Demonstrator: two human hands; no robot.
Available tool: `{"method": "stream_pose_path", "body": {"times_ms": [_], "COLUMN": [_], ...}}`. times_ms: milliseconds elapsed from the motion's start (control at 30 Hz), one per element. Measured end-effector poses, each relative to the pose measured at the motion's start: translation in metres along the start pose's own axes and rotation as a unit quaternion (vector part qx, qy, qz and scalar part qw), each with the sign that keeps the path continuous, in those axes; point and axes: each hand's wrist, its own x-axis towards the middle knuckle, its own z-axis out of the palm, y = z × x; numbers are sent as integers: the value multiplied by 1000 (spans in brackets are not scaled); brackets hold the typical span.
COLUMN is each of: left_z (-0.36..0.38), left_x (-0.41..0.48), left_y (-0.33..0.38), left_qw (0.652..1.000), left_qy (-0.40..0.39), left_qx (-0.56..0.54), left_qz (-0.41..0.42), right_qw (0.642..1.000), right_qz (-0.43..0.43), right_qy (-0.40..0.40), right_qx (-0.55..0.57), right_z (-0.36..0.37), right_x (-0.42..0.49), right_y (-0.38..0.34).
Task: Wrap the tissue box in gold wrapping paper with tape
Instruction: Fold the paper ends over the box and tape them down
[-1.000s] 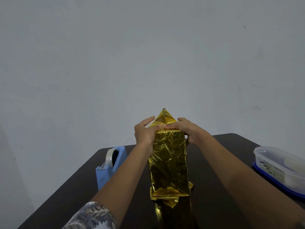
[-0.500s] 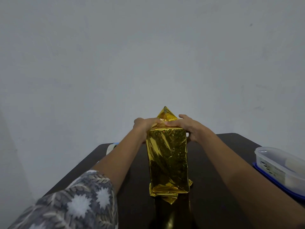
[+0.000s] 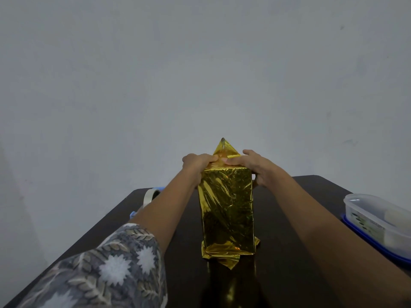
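The tall tissue box (image 3: pixel 226 205), sheathed in crinkled, shiny gold wrapping paper (image 3: pixel 222 221), stands upright on end at the middle of the dark wooden table (image 3: pixel 289 252). A triangular paper flap (image 3: pixel 224 150) rises from its top between the two hands; another pointed flap (image 3: pixel 231 262) lies flat at its foot. The left hand (image 3: pixel 195 162) curls its fingers over the top left edge, gripping it. The right hand (image 3: pixel 253 165) clasps the top right corner, forefinger laid along the upper fold, thumb against the side. Behind the left forearm sit a white tape roll (image 3: pixel 148 195) and, to the right, a clear plastic container (image 3: pixel 378 218).
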Motion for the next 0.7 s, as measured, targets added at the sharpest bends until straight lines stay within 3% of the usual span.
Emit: {"method": "stream_pose_path", "body": {"times_ms": [67, 167, 267, 467, 600, 700], "left_z": [0, -3, -10, -8, -14, -24], "left_x": [5, 0, -11, -13, -23, -30], "left_y": [-1, 2, 2, -4, -6, -9], "left_qw": [1000, 996, 993, 1000, 997, 993], "left_qy": [21, -61, -111, -15, -71, -96], "left_qx": [-7, -58, -39, -5, -9, -63], "left_qz": [0, -28, -20, 15, 16, 15], "right_qw": [1000, 1000, 1000, 1000, 1000, 997], "right_qz": [1, 7, 11, 8, 13, 8], "right_qy": [2, 8, 13, 5, 3, -34], "right_qx": [-2, 3, 3, 2, 2, 71], "right_z": [1, 0, -1, 1, 1, 2], "right_x": [-2, -3, -2, -1, 3, -9], "right_y": [-1, -2, -1, -4, -2, -1]}}
